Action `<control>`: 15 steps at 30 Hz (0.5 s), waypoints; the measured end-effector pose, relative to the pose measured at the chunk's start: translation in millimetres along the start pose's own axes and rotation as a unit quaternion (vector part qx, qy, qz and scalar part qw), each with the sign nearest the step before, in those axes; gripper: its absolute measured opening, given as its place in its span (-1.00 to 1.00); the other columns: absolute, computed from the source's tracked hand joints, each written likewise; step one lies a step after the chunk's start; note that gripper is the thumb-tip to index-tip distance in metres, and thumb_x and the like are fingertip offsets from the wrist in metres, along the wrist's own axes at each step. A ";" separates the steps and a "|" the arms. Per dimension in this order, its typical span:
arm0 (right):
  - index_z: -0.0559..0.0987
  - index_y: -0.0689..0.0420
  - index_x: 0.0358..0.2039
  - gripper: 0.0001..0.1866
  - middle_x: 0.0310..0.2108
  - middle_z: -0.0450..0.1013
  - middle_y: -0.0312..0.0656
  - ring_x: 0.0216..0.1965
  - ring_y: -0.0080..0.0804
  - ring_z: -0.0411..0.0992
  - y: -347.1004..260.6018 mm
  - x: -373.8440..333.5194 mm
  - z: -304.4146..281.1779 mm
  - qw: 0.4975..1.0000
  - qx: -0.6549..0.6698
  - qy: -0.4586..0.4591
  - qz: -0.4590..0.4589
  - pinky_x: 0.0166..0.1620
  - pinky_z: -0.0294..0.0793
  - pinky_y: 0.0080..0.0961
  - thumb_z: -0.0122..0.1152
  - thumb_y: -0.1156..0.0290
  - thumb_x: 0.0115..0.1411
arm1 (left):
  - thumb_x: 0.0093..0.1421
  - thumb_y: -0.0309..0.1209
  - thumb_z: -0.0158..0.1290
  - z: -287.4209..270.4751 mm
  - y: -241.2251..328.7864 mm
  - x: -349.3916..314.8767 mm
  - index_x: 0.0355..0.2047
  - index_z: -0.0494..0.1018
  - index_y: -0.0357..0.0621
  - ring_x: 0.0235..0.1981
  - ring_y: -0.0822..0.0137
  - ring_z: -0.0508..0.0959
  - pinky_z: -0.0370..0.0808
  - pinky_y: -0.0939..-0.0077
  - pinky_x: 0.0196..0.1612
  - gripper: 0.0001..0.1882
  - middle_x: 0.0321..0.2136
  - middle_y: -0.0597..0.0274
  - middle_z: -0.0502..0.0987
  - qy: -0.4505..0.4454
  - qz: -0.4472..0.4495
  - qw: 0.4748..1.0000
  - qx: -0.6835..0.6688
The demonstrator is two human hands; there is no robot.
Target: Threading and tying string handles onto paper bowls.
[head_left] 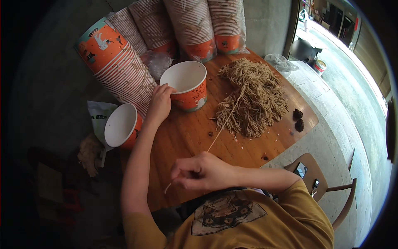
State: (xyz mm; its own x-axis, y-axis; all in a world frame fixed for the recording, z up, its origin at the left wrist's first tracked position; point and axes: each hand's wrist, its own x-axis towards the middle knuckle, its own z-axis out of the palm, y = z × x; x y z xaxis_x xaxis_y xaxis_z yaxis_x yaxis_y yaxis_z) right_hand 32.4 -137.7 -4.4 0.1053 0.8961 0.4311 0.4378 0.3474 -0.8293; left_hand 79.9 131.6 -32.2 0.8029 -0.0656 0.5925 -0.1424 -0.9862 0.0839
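An orange paper bucket [188, 96] with a white inside stands upright on the wooden table. My left hand [161, 103] grips its near left rim, fingers over the edge. My right hand [203, 171] is closed near the table's front edge, pinching a thin tan cord [215, 140]. The cord runs taut from the hand to a large heap of tan strands [255, 97] on the right of the table. A short loose end hangs out to the left of that hand.
Tall stacks of wrapped paper buckets [190, 29] line the back, and a leaning stack [124, 70] rises at left. Another bucket [121, 125] lies tilted beside my left forearm. Two dark lumps [298, 120] sit near the right edge. A chair [311, 166] holds a phone [301, 169].
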 end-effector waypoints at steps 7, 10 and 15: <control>0.42 0.17 -0.37 -0.96 -0.50 0.35 -0.43 -0.45 -0.77 0.25 4.9 -14.8 -2.2 0.976 0.176 0.091 0.087 -0.38 0.30 -0.72 0.06 0.49 0.20 | 0.09 -0.60 -0.01 -22.2 53.5 2.3 -0.26 0.43 -0.23 -0.28 0.00 0.51 0.43 0.23 -0.20 -0.82 -0.33 0.06 0.52 -0.051 -0.018 0.990 -0.128; 0.41 0.16 -0.38 -0.96 -0.47 0.32 -0.47 -0.41 -0.79 0.23 53.2 -16.2 -21.8 0.952 0.175 0.231 0.101 -0.32 0.27 -0.77 0.05 0.50 0.21 | 0.12 -0.63 -0.08 -28.1 75.7 -3.8 -0.10 0.38 -0.19 -0.22 0.03 0.54 0.47 0.27 -0.19 -0.69 -0.27 0.03 0.53 -0.086 -0.055 0.970 -0.222; 0.42 0.16 -0.41 -0.90 -0.50 0.30 -0.51 -0.44 -0.81 0.21 83.6 -24.4 -46.9 0.901 0.186 0.371 0.126 -0.37 0.21 -0.79 0.08 0.45 0.24 | 0.02 -0.74 -0.20 -39.2 88.5 -5.7 0.09 0.24 -0.09 -0.05 0.05 0.47 0.38 0.24 0.01 -0.42 -0.16 0.05 0.48 -0.149 -0.071 0.943 -0.290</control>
State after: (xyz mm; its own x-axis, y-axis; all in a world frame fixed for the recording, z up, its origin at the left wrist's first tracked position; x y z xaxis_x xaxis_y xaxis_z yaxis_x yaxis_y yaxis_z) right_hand 108.3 -143.5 -67.5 0.7887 0.5755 0.2162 0.0012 0.3503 -0.9366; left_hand 40.0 50.6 3.3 0.9522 -0.0644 0.2986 -0.2448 -0.7455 0.6199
